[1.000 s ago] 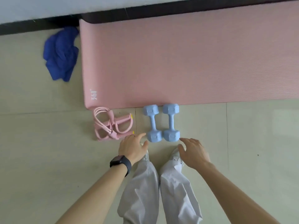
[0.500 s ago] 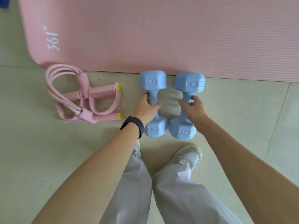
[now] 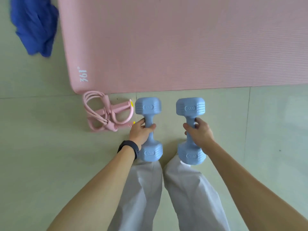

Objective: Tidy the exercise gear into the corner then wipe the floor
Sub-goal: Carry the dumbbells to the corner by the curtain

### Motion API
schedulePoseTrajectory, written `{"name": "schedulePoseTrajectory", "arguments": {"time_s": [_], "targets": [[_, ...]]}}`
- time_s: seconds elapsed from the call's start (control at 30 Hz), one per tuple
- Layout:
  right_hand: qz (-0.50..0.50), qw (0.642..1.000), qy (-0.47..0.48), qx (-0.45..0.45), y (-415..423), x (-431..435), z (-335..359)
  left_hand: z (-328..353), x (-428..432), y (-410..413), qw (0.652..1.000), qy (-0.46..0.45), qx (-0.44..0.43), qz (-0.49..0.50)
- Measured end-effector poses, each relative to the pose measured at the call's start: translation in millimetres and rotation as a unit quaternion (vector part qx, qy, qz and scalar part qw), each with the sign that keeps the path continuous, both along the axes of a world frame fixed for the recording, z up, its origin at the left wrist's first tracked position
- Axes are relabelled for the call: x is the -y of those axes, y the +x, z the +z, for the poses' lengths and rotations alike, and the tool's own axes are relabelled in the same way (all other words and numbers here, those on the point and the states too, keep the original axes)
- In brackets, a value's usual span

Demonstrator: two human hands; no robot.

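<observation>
Left dumbbell (image 3: 148,107): pale blue, matte and smooth. It has a slim round handle between two faceted heads, each stamped "2KG".
Right dumbbell (image 3: 190,107): the same make, with ribbed bands across its heads.
Left hand (image 3: 141,132): fingers and thumb are wrapped round the left dumbbell's handle. A dark wristband (image 3: 129,148) sits on that wrist.
Right hand (image 3: 200,132): it grasps the right dumbbell's handle in the same way.
Mat (image 3: 183,47): pink foam with fine ridges and a rounded corner, printed "361°". It lies flat beyond the dumbbells.
Pull rope (image 3: 106,114): pink rubbery loops and bars with yellow tips, lying on the floor just left of the left dumbbell.
Cloth (image 3: 35,25): a crumpled blue heap beside the mat's left edge.
Floor (image 3: 41,164): pale glossy tiles with thin joints.
Change: half a second ago the dumbbells lay side by side against the mat's edge. Now they are well apart and off the mat's edge, with their near heads in front of the white trouser legs (image 3: 145,197).
</observation>
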State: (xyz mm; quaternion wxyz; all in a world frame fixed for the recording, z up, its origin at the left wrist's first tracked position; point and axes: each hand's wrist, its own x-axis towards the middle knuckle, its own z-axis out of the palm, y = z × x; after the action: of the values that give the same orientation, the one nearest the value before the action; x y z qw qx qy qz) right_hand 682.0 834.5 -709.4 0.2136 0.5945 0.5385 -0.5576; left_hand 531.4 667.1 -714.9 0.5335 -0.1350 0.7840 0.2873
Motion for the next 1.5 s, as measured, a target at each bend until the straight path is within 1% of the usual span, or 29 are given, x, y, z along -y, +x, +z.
{"name": "schedulePoseTrajectory", "arguments": {"time_s": [0.13,0.27,0.33,0.43,0.5,0.63,0.73,0.8,0.9,1.03,1.23,1.4,1.5], "targets": [[-0.008,1.000,0.018,-0.019,7.4,2.4,142.1,136.1,-3.3,-7.4,0.999,0.017,-0.022,-0.037],[-0.028,0.998,0.042,-0.046,16.8,5.5,287.1,278.4,-16.1,-16.5,0.994,0.055,-0.060,-0.071],[-0.038,0.996,0.053,-0.063,25.5,6.6,352.7,343.9,-25.0,-18.0,0.991,0.083,-0.081,-0.073],[-0.060,0.991,0.086,-0.088,44.1,10.9,435.4,425.6,-38.9,-17.3,0.984,0.129,-0.092,-0.085],[-0.088,0.983,0.118,-0.112,56.5,13.0,484.2,474.7,-53.7,-16.5,0.978,0.170,-0.085,-0.091],[-0.143,0.962,0.186,-0.143,90.7,16.5,564.8,555.5,-81.7,-6.4,0.961,0.239,-0.065,-0.122],[-0.177,0.945,0.232,-0.147,121.9,8.4,609.4,600.2,-112.1,5.6,0.942,0.284,-0.047,-0.173],[-0.209,0.930,0.266,-0.147,143.6,1.4,635.5,623.7,-136.9,18.3,0.923,0.314,-0.050,-0.218],[-0.273,0.895,0.322,-0.145,180.8,-12.1,671.2,654.9,-179.5,48.5,0.892,0.347,-0.054,-0.285],[-0.334,0.857,0.372,-0.122,243.9,-40.0,706.5,680.8,-248.8,106.3,0.856,0.376,-0.030,-0.352],[-0.398,0.807,0.424,-0.103,361.4,-110.6,724.1,705.5,-364.3,229.4,0.817,0.410,0.011,-0.406],[-0.433,0.777,0.447,-0.097,465.9,-188.4,738.7,728.4,-467.0,338.0,0.799,0.427,0.013,-0.423],[-0.452,0.757,0.462,-0.097,518.4,-237.0,750.8,740.8,-524.8,387.0,0.791,0.436,0.008,-0.430]]}}
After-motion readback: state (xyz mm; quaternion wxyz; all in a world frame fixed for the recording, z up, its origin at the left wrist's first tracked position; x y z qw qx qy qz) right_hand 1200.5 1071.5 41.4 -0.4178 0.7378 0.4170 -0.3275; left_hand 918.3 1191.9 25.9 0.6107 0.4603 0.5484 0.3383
